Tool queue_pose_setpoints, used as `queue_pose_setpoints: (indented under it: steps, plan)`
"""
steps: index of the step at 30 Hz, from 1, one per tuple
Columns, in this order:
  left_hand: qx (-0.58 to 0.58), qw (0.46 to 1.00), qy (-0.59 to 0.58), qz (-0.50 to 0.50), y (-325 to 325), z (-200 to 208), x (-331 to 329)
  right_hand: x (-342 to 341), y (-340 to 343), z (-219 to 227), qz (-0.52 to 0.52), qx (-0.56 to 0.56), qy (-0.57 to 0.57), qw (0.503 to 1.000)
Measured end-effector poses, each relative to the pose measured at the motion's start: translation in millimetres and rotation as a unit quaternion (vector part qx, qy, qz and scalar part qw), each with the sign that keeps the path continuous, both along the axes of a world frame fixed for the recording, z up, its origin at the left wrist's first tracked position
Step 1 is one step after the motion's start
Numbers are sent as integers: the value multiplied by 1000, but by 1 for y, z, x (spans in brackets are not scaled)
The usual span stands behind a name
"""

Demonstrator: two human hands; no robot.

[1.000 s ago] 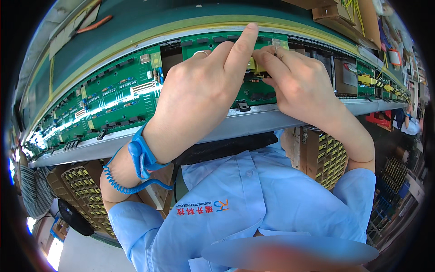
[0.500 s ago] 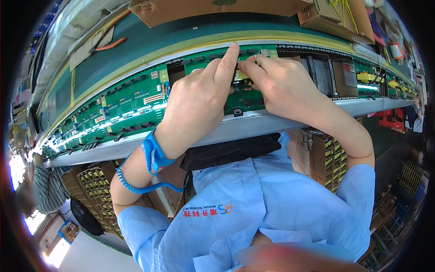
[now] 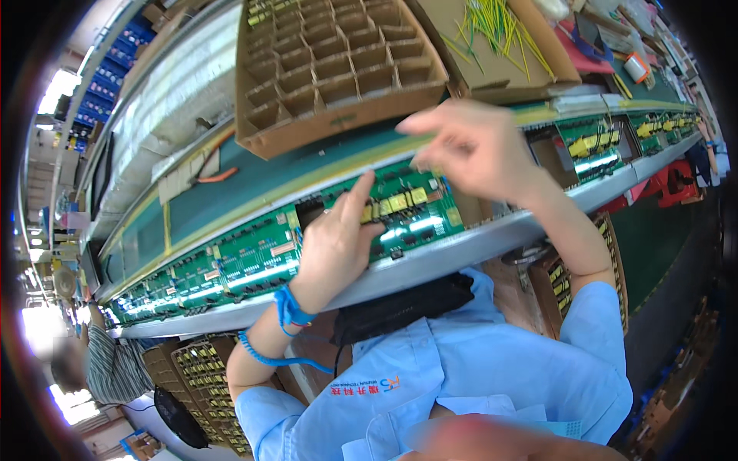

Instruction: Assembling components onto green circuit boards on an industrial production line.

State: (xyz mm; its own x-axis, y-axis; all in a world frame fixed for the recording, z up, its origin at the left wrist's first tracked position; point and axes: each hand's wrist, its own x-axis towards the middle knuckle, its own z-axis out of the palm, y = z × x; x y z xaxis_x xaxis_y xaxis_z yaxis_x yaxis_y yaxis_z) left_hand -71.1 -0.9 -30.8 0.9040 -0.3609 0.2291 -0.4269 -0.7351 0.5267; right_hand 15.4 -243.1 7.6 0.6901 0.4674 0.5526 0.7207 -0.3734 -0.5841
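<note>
A green circuit board (image 3: 441, 206) with a row of yellow block-shaped components (image 3: 397, 203) lies before me on the conveyor. My left hand (image 3: 332, 242) rests at the board's left part, index finger stretched along the components and thumb spread out; it grasps nothing visible. A blue coiled wrist strap (image 3: 290, 309) circles that wrist. Above the board's far right side hovers my right hand (image 3: 480, 150), blurred by motion. Its index finger and thumb are apart, with nothing seen between them.
Beyond the conveyor stands a divided cardboard box (image 3: 346, 121), beside a cardboard box (image 3: 538, 88) of yellow-green wires (image 3: 500, 34). More boards lie left (image 3: 246, 257) and right. A metal rail (image 3: 461, 240) edges the near side. A person in stripes (image 3: 115, 369) is at far left.
My right hand has lifted off the board, away from my left hand, and its fingers have parted. The view has shifted, showing more of the boxes. The row of yellow components is now uncovered.
</note>
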Motion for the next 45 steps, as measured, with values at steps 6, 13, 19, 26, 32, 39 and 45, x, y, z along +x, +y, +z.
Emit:
queue_pose_setpoints:
  steps: [6, 13, 19, 26, 32, 39, 45]
  plan:
    - [106, 989, 47, -96, -18, 46, 24, 134, -92, -4, -283, -187, -1, 941]
    - [121, 966, -226, 46, -25, 117, 175, 178, -91, -36, -263, -365, 149, 880]
    - [229, 926, -257, 152, -33, 65, 353, 172, -78, -39, -282, -295, 117, 906]
    - [142, 940, -235, 202, -75, 43, 388, 176, -86, -47, -283, -272, 124, 912]
    - [-287, 924, -127, 221, -65, 73, 374, 173, -85, -46, -286, -249, 94, 921]
    - [-473, 869, -56, 136, 36, 145, 246, 161, -111, -21, -411, -327, 62, 849]
    - [-256, 917, -21, 306, 131, 97, 151, 99, -105, -7, -227, -48, 131, 964]
